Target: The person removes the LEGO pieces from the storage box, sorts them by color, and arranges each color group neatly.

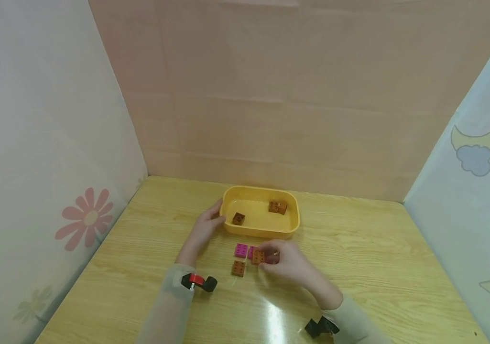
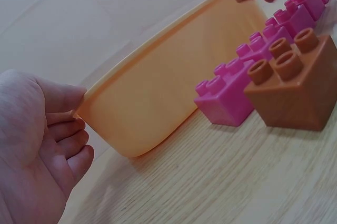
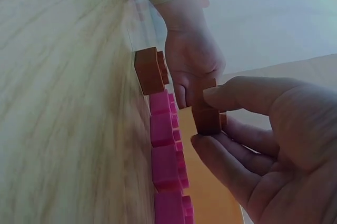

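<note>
My right hand (image 1: 285, 260) pinches a brown toy brick (image 3: 207, 113) between thumb and fingertips, raised above the table near a row of bricks. My left hand (image 1: 206, 227) grips the left end of a yellow plastic tray (image 2: 152, 82), thumb at the rim and fingers curled beside it. Several pink bricks (image 2: 226, 95) stand in a row along the tray's near side, studs up; in the head view my right hand hides part of this row. Another brown brick (image 1: 238, 268) sits on the table in front of the leftmost pink brick (image 1: 241, 250).
Inside the tray, one brown brick (image 1: 238, 219) lies near the left end and two more brown bricks (image 1: 273, 206) lie together at the right. The wooden table (image 1: 369, 258) meets a plain back panel (image 1: 279, 100) and patterned side panels.
</note>
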`<state>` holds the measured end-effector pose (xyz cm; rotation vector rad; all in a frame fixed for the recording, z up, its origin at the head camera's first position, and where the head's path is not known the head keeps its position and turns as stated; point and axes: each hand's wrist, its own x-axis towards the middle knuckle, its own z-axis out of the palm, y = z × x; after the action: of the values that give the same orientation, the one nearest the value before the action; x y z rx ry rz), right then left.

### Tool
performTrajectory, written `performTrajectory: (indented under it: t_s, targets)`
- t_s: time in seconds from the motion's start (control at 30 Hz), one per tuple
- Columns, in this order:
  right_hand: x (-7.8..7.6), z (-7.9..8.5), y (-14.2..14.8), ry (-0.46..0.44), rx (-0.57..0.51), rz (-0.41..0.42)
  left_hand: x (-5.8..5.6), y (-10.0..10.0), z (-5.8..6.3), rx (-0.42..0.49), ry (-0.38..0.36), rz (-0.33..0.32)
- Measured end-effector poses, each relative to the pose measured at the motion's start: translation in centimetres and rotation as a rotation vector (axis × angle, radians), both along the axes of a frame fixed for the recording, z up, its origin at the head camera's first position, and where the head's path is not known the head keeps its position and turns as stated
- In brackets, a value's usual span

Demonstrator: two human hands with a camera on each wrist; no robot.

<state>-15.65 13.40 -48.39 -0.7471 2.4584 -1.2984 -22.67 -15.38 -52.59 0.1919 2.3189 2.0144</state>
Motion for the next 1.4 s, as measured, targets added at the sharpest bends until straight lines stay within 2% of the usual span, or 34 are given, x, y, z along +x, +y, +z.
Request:
performTrajectory:
  t_s: [0.2,0.23,0.4,0.87,1.4]
  targets:
    - [0.3,-0.3,-0.5,0.012,0.089,0.008,0.0,-0.1,0.2,0.006,-0.003,-0.012]
    - [0.3,-0.4,-0.5,0.012,0.101,0.008,-0.2,-0.1,-0.4,0.005,0.005,-0.005]
    - [0.6,-0.5,-0.8,0.009,0.146,0.009,-0.2,-0.1,-0.5,0.002,0.005,0.002]
    - [0.8,-1.1,-1.1,0.043,0.215,0.046,0.0,-0.1,-0.5,0.015,-0.003,0.006]
    - [1.3,-1.1,-1.4,0.096,0.217,0.061,0.0,-0.1,-0.5,0.013,0.01,-0.001]
